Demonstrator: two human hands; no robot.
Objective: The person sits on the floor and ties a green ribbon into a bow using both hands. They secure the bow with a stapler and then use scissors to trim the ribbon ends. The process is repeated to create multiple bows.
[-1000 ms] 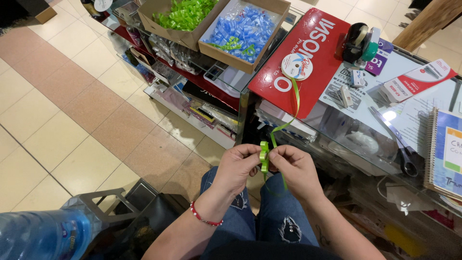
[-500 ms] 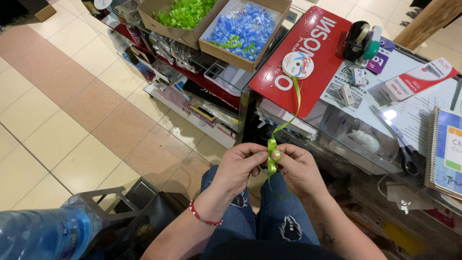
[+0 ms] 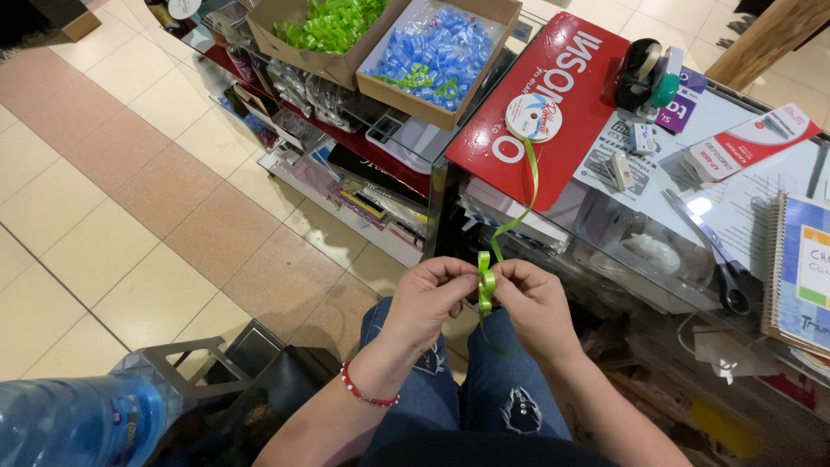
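Note:
Both of my hands pinch a folded length of green ribbon (image 3: pixel 487 281) over my lap. My left hand (image 3: pixel 430 300) grips it from the left and my right hand (image 3: pixel 538 303) from the right, fingertips almost touching. From the fold, the ribbon runs up to a white ribbon spool (image 3: pixel 533 118) lying on a red board (image 3: pixel 553 52) on the glass counter. A loose tail hangs down between my knees.
A cardboard box of green bows (image 3: pixel 324 26) and another of blue bows (image 3: pixel 437 56) sit on the counter's far end. A tape dispenser (image 3: pixel 647 71), scissors (image 3: pixel 713 251), a stapler box (image 3: pixel 750 143) and a spiral notebook (image 3: pixel 800 268) lie to the right. A water bottle (image 3: pixel 73 419) stands bottom left.
My hands have drawn closer together and lifted slightly, and the ribbon fold between them has become shorter and tighter.

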